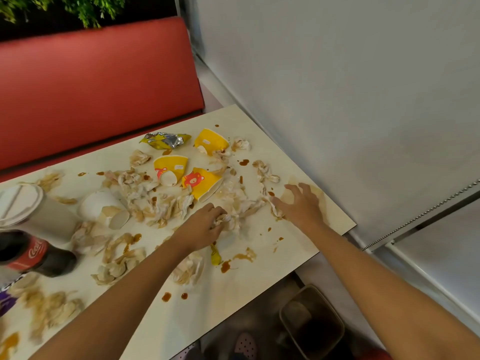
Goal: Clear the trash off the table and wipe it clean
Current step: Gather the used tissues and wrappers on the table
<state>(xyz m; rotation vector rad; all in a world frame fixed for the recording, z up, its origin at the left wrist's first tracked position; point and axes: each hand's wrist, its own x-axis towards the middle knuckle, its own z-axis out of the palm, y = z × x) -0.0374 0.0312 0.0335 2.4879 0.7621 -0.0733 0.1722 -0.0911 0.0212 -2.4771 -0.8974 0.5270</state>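
Two hands out, left hand clutching crumpled tissue, right hand spread near table edge

Stained napkins, tipped cups — across table

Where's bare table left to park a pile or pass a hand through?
Bare table between the left forearm and the near edge, only sauce drops; also the far corner beyond the far yellow cup, by the wall. Crowded: the centre, with crumpled napkins and paper cups, and round the cola bottle.
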